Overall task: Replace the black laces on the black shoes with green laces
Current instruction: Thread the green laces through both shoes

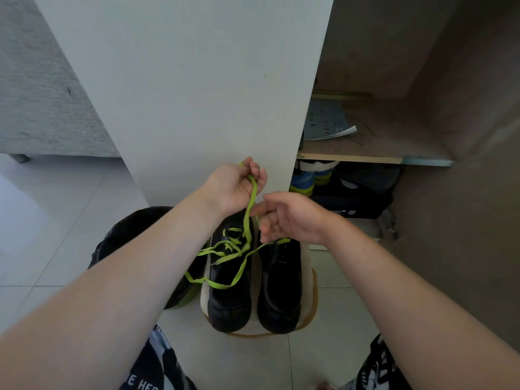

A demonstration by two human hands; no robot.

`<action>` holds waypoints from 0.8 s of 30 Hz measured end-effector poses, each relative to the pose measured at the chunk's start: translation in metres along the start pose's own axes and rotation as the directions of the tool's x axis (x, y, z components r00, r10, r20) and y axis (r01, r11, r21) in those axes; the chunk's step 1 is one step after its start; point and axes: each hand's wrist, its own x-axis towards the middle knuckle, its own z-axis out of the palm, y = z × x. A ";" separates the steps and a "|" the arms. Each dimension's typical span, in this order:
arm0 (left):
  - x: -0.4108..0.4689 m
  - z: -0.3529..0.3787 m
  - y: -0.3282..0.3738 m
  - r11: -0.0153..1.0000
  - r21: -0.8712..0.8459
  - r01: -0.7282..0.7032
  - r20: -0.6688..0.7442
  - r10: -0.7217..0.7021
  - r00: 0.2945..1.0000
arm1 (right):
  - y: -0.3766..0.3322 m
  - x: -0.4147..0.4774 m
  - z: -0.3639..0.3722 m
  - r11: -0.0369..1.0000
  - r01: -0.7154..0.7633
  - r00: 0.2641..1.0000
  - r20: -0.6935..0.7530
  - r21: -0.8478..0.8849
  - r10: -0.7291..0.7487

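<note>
Pale floor tiles [56, 220] and a white cabinet panel [197, 94] are filling the background; an open shelf [365, 153] is showing to the right.

- Two black shoes are sitting side by side, toes toward the camera, on a low round stand [312, 291]. This is probably keeping them within easy reach.
- Laced shoe [229, 302]: the green lace [242, 266] is crossing its eyelets, with loose loops trailing over the side.
- Second shoe [278, 299]: it is showing no green lacing, only a stray end lying across its top.
- Left hand [233, 187]: its grip is closing on the lace and lifting the strand upward. Judgement: this is keeping it taut and untangled for tightening or knotting.
- Right hand [289, 218]: thumb and forefinger are meeting the strand lower down, just above the shoe. I cannot tell whether this grip is actually pinching it.

Judgement: one shoe is nearing completion and the other is waiting.
</note>
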 end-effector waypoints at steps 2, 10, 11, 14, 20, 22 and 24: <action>0.000 0.003 0.006 1.000 -0.012 -0.026 -0.045 0.026 0.999 | 0.000 -0.006 -0.006 1.000 0.011 0.999 0.038 -0.025 -0.010; 0.001 0.005 -0.016 1.000 -0.010 0.021 -0.058 -0.022 0.998 | 0.013 0.003 0.003 0.980 0.162 0.986 -0.069 0.117 -0.154; 0.001 0.006 -0.019 0.998 0.060 0.027 -0.063 -0.023 0.998 | 0.015 0.003 0.004 0.982 0.160 0.987 -0.023 0.098 -0.159; 0.008 0.005 -0.014 0.898 0.441 -0.011 -0.150 0.085 0.985 | 0.007 -0.001 0.005 0.992 0.116 0.990 -0.091 0.048 -0.112; 0.013 -0.013 0.015 0.290 0.953 0.085 -0.193 0.365 0.911 | 0.005 -0.007 -0.029 0.985 -0.025 0.909 -0.414 -0.174 -0.050; 0.013 -0.020 0.024 -0.230 0.947 0.224 -0.121 0.390 0.913 | 0.005 -0.012 -0.034 0.951 -0.103 0.870 -0.491 -0.293 -0.057; 0.004 -0.023 0.022 -0.574 0.759 0.307 -0.093 0.371 0.924 | 0.003 -0.014 -0.033 0.888 -0.193 0.852 -0.521 -0.416 -0.058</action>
